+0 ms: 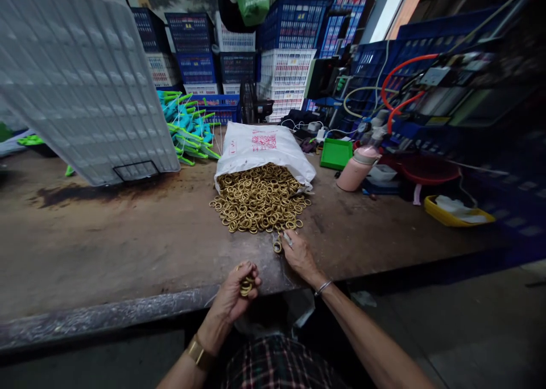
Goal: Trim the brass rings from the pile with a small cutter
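Gold-coloured rings [256, 204], likely stiff, slippery, light singly; pinch by rim. Left grip [244, 286] curled round several; right grip [297, 253] narrow at near rings, hold unclear.

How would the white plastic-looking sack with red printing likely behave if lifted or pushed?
The white sack is probably floppy: its surface sags and creases. It may be heavy, since a heap of gold-coloured, metallic-looking rings fills its mouth. Lifting it would likely spill more, because that mouth lies open on the brown table.

Left hand [236, 292] is curled, right hand [299, 255] outstretched.
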A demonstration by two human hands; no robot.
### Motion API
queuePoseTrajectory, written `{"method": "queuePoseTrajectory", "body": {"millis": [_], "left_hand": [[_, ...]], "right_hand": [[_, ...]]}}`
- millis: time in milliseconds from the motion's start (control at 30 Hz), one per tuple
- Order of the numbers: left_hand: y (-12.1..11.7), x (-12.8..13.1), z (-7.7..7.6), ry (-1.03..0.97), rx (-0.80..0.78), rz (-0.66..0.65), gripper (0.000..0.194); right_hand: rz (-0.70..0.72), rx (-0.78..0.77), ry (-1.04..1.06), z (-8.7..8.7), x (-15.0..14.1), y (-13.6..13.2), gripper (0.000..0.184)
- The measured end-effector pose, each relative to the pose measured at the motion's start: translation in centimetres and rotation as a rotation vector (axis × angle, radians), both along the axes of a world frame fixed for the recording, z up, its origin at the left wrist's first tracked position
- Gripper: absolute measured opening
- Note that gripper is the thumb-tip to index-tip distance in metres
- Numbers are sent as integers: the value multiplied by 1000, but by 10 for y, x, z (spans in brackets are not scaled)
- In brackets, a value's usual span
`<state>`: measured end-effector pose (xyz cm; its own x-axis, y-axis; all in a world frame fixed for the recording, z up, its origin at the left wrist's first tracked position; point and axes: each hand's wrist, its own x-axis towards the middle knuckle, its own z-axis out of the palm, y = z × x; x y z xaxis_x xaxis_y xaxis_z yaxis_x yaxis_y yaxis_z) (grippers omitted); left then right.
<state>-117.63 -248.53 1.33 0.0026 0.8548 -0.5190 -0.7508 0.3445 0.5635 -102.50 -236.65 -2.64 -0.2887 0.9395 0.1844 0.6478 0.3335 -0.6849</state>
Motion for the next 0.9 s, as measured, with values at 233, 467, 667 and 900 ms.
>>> {"method": "queuePoseTrajectory", "body": {"millis": [233,467,667,900], "left_hand": [[11,8,2,285,16,17,39],[15,11,3,504,63,-47,42],[9,11,3,533,74,-71,39],[6,9,7,945,141,-57,29]], "right_hand": [[91,-49,180,13,-1,-13,13],[294,-81,185,39,-9,-36,17],[332,-128,176,37,-15,-46,19],[296,-363,323,29,-21,-43,24]]}}
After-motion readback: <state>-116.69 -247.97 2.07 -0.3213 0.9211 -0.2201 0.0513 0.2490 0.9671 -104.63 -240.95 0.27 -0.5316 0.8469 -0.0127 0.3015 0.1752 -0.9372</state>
